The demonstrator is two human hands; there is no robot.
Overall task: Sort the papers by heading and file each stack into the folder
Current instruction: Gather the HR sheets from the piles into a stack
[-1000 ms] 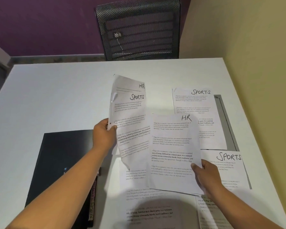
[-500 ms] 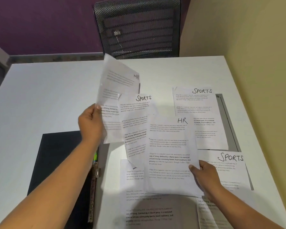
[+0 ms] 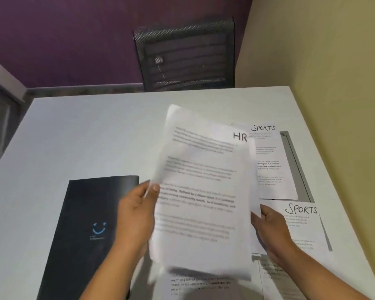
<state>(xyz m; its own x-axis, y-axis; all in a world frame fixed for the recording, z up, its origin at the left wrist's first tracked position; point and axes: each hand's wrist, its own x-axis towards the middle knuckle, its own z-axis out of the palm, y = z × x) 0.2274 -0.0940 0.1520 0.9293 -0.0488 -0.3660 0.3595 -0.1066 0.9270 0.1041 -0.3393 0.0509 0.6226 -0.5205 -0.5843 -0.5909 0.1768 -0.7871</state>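
Note:
A sheet headed HR (image 3: 204, 180) is held up over the white table (image 3: 85, 137), blurred by motion. My left hand (image 3: 136, 215) pinches its left edge with the thumb on top. My right hand (image 3: 271, 232) grips papers at the right edge; the sheets behind the HR page are mostly hidden. Two sheets headed SPORTS lie flat on the right: one farther back (image 3: 268, 161), one nearer (image 3: 305, 226). More printed pages (image 3: 199, 284) lie under my hands at the near edge. A closed black folder (image 3: 89, 226) with a blue smile mark lies at the left.
A black mesh chair (image 3: 186, 55) stands behind the table's far edge. A beige wall (image 3: 333, 83) runs close along the table's right side. A grey strip (image 3: 299, 167) shows under the far SPORTS sheet.
My left hand has swung its HR sheet rightward and down over the papers in my right hand, hiding the SPORTS page and the other HR page. The view has tilted, showing more of the folder.

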